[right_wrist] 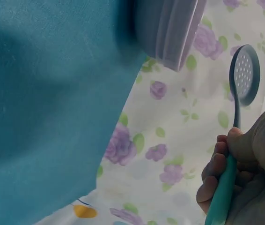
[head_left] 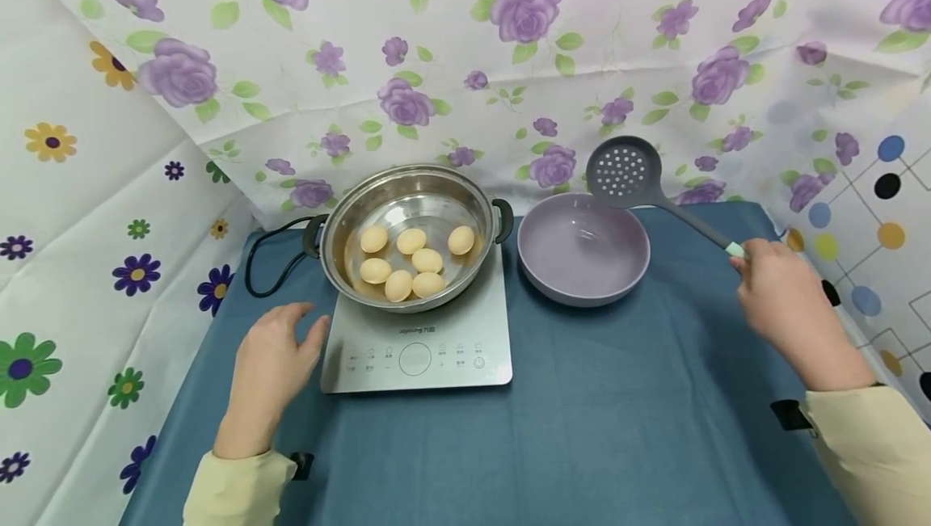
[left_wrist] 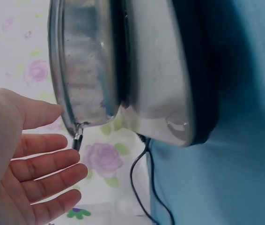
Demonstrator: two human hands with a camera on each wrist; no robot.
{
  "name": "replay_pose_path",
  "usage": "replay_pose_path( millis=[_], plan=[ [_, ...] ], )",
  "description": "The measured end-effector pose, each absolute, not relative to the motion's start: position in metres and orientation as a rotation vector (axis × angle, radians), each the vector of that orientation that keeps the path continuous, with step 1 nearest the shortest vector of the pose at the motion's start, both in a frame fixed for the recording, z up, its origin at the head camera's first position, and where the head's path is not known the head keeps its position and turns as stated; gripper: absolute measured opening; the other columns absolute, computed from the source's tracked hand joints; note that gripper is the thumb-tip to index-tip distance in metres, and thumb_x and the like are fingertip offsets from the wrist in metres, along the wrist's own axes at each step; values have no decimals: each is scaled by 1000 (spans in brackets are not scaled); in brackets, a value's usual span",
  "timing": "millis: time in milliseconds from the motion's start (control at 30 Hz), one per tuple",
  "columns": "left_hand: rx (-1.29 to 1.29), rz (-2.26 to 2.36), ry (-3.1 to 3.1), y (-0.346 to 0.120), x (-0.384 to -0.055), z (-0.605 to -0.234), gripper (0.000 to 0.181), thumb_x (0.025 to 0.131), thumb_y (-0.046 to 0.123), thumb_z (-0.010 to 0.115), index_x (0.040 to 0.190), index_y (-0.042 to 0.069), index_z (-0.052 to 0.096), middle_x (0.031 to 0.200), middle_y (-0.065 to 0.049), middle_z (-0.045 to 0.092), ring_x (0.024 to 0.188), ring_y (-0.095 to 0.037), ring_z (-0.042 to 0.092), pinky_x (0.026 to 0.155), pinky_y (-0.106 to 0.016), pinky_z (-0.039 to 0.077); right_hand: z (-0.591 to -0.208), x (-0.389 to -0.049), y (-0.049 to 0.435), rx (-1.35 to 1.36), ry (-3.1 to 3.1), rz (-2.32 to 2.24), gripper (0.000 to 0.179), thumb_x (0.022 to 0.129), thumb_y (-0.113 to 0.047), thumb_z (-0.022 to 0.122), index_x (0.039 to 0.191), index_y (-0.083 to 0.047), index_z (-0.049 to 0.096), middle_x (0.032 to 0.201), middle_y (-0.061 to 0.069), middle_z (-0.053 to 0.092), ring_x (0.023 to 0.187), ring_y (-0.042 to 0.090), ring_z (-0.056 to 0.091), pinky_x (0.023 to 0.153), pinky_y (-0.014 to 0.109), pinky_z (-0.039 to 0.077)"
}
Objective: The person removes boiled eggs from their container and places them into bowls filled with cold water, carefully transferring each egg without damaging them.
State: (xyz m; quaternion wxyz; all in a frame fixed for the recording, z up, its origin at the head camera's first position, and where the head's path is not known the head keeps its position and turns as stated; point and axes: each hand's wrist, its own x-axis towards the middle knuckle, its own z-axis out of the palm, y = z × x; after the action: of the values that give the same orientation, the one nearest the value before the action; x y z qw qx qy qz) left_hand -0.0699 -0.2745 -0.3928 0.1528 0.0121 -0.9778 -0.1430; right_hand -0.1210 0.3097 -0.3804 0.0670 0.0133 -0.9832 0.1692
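My right hand (head_left: 789, 300) grips the green handle (right_wrist: 222, 197) of a dark grey slotted skimmer (head_left: 624, 172). The skimmer's perforated head hangs above the far right rim of a purple bowl (head_left: 582, 284), with nothing on it. My left hand (head_left: 275, 360) is beside the pot's left handle, its fingers spread and loosely bent, holding nothing. A two-handled steel pot (head_left: 407, 306) stands on the induction cooker (head_left: 414, 376). Several pale brown eggs (head_left: 427, 260) lie inside it. In the left wrist view, the fingers (left_wrist: 53, 161) appear close by the pot's handle end.
A black power cord (head_left: 250, 263) loops behind the cooker on the left. Blue cloth (head_left: 596, 413) covers the table. Flowered sheets (head_left: 465, 49) hang behind it and at the left, and a dotted sheet (head_left: 873, 227) hangs at the right.
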Motion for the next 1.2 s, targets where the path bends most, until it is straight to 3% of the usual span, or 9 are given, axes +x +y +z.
replay_pose_path(
  millis=[333, 567, 800, 1033, 1200],
  plan=[
    [22, -417, -2807, -280, -87, -366, 40, 91, 34, 58, 114, 2, 64, 110, -22, 64, 96, -39, 61, 77, -55, 48, -376, -123, 303, 112, -2766, 318, 26, 97, -16, 46, 98, 9, 54, 68, 20, 48, 54, 33, 46, 42, 45, 36],
    [30, -500, -2831, -284, -111, -355, 45, 92, 39, 55, 118, 2, 61, 113, -21, 63, 101, -39, 60, 80, -54, 48, -378, -129, 303, 123, -2805, 362, 24, 97, -10, 43, 102, 12, 52, 80, 27, 50, 70, 42, 49, 54, 52, 37],
    [129, -528, -2891, -295, -138, -343, 54, 92, 42, 52, 126, 0, 54, 118, -25, 58, 102, -40, 56, 81, -54, 47, -383, -138, 298, 279, -2662, 243, 17, 94, -7, 51, 91, 9, 55, 67, 21, 48, 55, 34, 45, 43, 42, 31],
    [281, -618, -2996, -301, -165, -343, 72, 92, 54, 43, 140, -1, 38, 134, -28, 47, 119, -44, 47, 88, -58, 44, -383, -143, 295, 331, -2609, 178, 15, 93, -6, 53, 88, 9, 55, 65, 20, 47, 50, 31, 42, 43, 39, 27],
    [260, -638, -3033, -299, -177, -349, 72, 94, 52, 41, 140, -3, 37, 133, -30, 47, 112, -43, 52, 81, -54, 49, -379, -144, 294, 357, -2612, 164, 15, 92, -6, 54, 86, 8, 54, 64, 19, 45, 48, 27, 38, 44, 35, 22]
  ],
)
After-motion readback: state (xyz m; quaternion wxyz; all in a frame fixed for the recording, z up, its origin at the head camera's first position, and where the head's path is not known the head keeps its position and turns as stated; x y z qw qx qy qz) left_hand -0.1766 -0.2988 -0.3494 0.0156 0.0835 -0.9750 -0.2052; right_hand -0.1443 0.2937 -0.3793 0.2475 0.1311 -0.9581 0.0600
